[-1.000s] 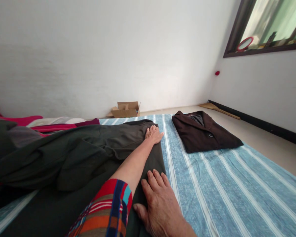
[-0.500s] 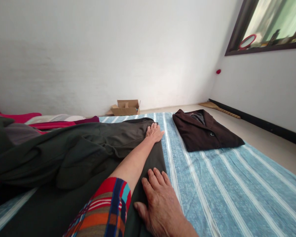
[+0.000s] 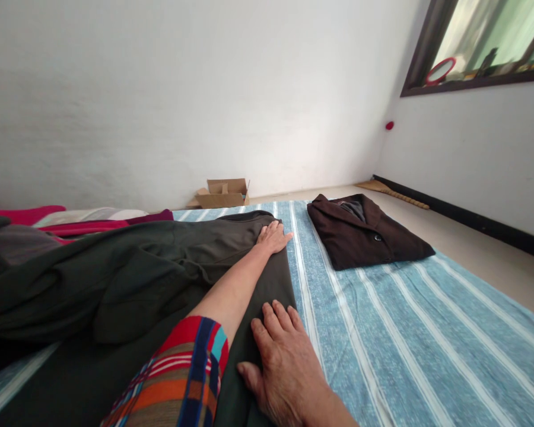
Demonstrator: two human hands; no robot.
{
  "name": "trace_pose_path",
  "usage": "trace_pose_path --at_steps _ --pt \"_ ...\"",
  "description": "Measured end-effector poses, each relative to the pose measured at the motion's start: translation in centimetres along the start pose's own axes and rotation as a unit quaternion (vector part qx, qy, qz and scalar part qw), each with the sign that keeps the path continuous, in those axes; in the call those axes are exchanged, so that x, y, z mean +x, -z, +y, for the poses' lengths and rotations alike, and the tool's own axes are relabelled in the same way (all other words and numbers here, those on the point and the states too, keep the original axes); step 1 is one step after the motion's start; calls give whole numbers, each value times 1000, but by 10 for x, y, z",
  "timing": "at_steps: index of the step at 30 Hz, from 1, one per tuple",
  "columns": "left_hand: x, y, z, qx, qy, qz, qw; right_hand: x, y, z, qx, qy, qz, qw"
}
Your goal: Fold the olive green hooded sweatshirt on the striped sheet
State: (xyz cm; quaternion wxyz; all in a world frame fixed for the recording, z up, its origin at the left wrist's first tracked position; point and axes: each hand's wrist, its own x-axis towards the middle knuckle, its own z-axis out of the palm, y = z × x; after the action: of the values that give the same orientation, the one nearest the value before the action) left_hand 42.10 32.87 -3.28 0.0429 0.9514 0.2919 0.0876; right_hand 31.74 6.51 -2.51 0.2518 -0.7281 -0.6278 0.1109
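Note:
A dark grey-green garment (image 3: 151,279) lies spread over the left part of the bed, with a loose, rumpled piece folded across it. My left hand (image 3: 273,237) rests palm down on its far right corner, fingers stretched out and thumb toward the right. Closer to me, my right hand (image 3: 285,362) lies flat with spread fingers along the garment's right edge. Neither hand grips anything. Farther right, apart from both hands, is a folded dark brown jacket (image 3: 360,237) with a button showing on its front.
Pink, white and purple clothes (image 3: 89,222) are heaped at the far left. A blue sheet with white stripes (image 3: 382,332) covers the bed. An open cardboard box (image 3: 225,194) stands by the wall; a straw-coloured brush or broom (image 3: 396,193) lies along the floor. A window (image 3: 480,47) is upper right.
The view has turned slightly, so everything sits a little farther left. Both hands stay pressed on the grey-green garment, with no clear movement over it.

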Motion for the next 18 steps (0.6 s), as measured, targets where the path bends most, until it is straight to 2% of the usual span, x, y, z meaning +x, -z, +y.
trace_pose_path --at_steps 9,14,18 --pt "3 2 2 1 4 -18 1000 -2 3 -3 1 1 -2 1000" --pt "-10 23 6 -2 -27 1 1000 -1 4 -3 -5 4 2 1000" --pt "-38 43 9 -11 -75 -17 997 -1 2 -3 -12 7 14 1000"
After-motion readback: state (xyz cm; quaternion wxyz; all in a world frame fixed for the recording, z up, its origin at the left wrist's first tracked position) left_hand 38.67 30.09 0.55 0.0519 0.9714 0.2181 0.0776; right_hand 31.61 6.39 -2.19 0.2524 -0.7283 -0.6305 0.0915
